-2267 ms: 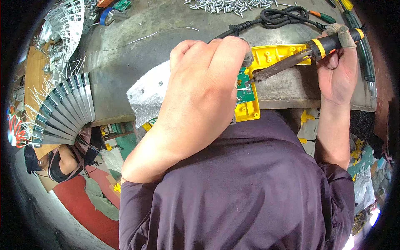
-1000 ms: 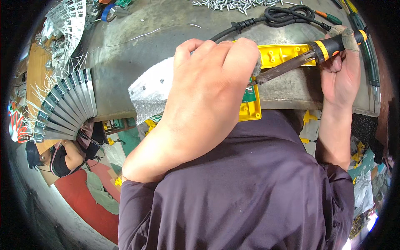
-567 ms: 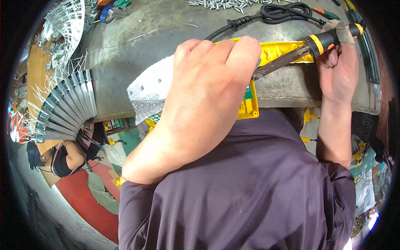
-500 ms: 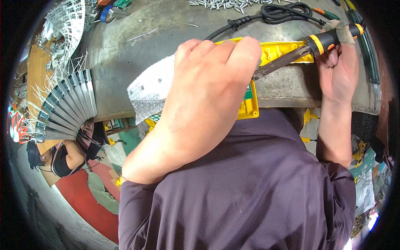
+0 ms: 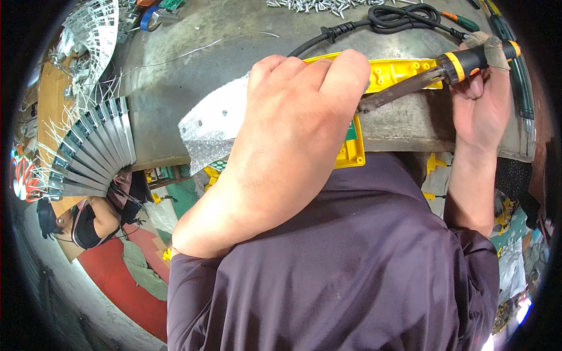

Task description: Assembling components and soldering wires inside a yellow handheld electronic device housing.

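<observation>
My left hand [image 5: 298, 117] lies curled over a yellow plastic housing [image 5: 398, 71] with a green circuit board inside, pressing it onto the grey metal bench [image 5: 175, 88]. My right hand [image 5: 480, 99] grips the black and orange handle of a soldering iron [image 5: 468, 58]. Its brown shaft [image 5: 398, 90] slants down to the left, and its tip disappears under my left fingers. A silver perforated metal plate [image 5: 213, 126] sticks out to the left from beneath my left hand.
A black cable [image 5: 374, 20] loops across the back of the bench beside a pile of small silver screws [image 5: 310, 4]. Several fanned metal strips [image 5: 88, 152] lie at the left edge. Another person [image 5: 88, 219] sits low at the left on a red floor.
The view has shifted slightly. My right hand and the soldering iron have moved up a little, with the tip still under my left fingers. My left hand stays put.
</observation>
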Demonstrator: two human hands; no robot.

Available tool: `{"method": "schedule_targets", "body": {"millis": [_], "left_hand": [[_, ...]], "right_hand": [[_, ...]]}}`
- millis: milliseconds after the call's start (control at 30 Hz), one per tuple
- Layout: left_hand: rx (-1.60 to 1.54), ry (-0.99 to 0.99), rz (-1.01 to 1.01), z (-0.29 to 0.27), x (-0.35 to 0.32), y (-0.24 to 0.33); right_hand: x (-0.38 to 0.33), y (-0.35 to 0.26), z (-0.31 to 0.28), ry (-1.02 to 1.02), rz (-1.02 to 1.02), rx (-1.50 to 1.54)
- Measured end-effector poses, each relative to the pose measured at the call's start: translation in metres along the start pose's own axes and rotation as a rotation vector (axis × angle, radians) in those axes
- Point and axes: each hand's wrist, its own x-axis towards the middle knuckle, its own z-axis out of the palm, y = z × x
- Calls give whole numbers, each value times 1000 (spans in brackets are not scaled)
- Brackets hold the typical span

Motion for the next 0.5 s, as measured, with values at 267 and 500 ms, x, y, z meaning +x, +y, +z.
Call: {"method": "schedule_targets", "body": {"millis": [267, 500], "left_hand": [[-3, 3, -14, -1, -4, 4], [6, -6, -13, -1, 0, 2]], "right_hand": [[-1, 0, -15, -18, -12, 28], [4, -11, -12, -5, -40, -68]]}}
